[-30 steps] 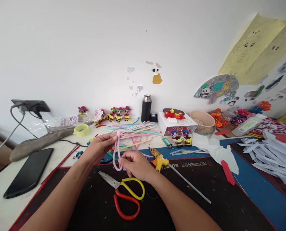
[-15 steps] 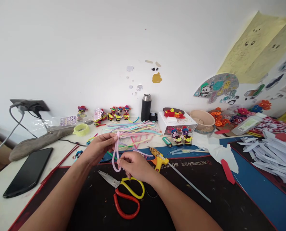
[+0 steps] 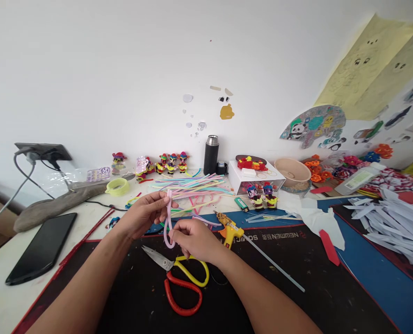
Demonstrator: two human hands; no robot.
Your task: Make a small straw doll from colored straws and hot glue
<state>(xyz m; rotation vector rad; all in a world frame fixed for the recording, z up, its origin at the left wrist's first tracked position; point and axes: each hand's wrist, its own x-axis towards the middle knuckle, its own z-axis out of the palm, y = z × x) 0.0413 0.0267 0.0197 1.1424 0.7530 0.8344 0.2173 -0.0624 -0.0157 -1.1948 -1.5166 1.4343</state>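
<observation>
Only the head view. Both hands up over the near middle of the counter [image 3: 4, 297], working a pale pink fuzzy pipe cleaner [image 3: 167, 222] bent into a narrow hanging loop.

Left hand [image 3: 144, 214]: grip narrow, fingertips pinched on the top of the loop where the two strands meet. Right hand [image 3: 192, 239]: grip closed around the lower part of the loop, near its bottom bend, thumb side toward the left hand. Loop held clear of the black rubber mat [image 3: 296, 287], not touching it.

Handling, as judged: very light; soft pile over a thin wire core, so it bends easily and keeps the bend. Not slippery, since the fuzz gives purchase. Not fragile, though sharp kinks would likely stay. Best taken close to the point being bent, with fingertips, one hand anchoring the top.

Round about: red-and-yellow-handled scissors [image 3: 183, 278] lying on the mat just near of the right hand; yellow glue gun [image 3: 230, 229] just right of it; loose bundle of pastel pipe cleaners [image 3: 195, 185] farther back; black phone [image 3: 41, 253] well left.
</observation>
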